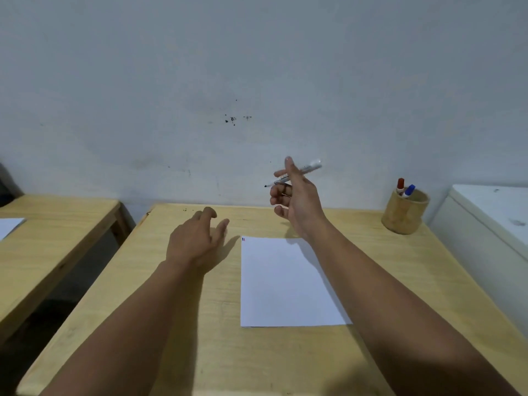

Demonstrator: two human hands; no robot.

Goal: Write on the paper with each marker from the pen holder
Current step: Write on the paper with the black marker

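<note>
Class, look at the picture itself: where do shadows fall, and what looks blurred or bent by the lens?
Head view: the left hand throws a soft shadow toward the paper; the marker in the right hand is slightly blurred; the table edges splay from the wide lens.

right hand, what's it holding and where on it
The right hand holds an uncapped marker around mid-barrel, tip pointing left. The left hand holds nothing.

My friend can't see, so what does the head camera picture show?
A right hand holds an uncapped black marker above white paper on a wooden table. The left hand hovers open; red and blue markers stand in a wooden pen holder.
</note>
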